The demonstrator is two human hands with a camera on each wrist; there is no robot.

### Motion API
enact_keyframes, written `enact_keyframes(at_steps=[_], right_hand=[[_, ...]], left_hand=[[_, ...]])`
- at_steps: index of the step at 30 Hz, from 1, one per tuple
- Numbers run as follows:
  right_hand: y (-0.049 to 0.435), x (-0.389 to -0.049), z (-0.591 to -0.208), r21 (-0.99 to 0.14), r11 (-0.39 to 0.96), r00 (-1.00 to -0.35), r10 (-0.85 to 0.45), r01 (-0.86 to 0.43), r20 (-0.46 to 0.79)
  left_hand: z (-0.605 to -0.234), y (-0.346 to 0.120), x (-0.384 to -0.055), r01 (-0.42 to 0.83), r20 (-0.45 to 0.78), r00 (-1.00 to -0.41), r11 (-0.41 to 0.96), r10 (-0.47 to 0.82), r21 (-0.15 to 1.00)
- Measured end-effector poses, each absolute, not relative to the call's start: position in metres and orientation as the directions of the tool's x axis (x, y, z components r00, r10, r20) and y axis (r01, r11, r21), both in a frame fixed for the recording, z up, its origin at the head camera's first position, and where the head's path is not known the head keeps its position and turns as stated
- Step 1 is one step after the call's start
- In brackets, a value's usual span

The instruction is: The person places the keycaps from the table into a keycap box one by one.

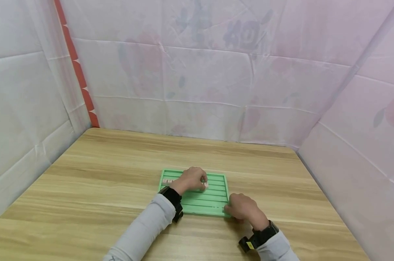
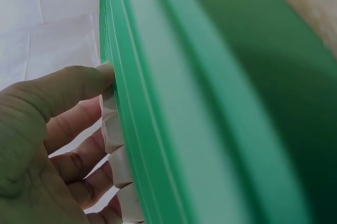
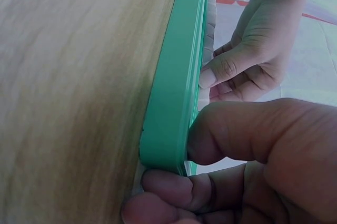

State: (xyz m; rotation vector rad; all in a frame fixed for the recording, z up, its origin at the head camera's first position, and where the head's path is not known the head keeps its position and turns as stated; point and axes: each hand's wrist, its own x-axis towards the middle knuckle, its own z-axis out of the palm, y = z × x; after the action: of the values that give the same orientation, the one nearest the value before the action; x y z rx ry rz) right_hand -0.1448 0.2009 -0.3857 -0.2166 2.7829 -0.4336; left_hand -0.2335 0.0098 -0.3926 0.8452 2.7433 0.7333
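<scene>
A green tray [image 1: 203, 208] with long parallel ridges lies flat on the wooden table. Small pale tiles [image 1: 167, 181] with marks on their faces stand in a row in one of its upper grooves, partly covered by my left hand [image 1: 191, 179]. That hand pinches a tile [image 1: 206, 185] toward the right part of the row, thumb on the near side and fingers behind. In the left wrist view several white tiles [image 2: 121, 166] line up along the ridge. My right hand [image 1: 245, 207] grips the tray's near right corner, with the thumb [image 3: 210, 132] over the rim and fingers at its outer side.
The wooden table [image 1: 86, 195] extends around the tray on all sides. Pale printed sheeting [image 1: 203, 79] hangs behind the table and along both sides, with a red strip [image 1: 76, 65] at the back left corner. Both wrists wear black bands [image 1: 265, 233].
</scene>
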Motion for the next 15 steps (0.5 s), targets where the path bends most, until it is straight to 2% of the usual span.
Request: enact_keyframes(at_steps=[15], right_hand=[[0.2031,-0.1437,-0.3855,-0.323,0.943,-0.934,-0.184,-0.081,-0.305]], left_hand=[[-0.3932,0.0081,-0.2329,0.482,-0.039,-0.807,0.695,0.589,0.535]])
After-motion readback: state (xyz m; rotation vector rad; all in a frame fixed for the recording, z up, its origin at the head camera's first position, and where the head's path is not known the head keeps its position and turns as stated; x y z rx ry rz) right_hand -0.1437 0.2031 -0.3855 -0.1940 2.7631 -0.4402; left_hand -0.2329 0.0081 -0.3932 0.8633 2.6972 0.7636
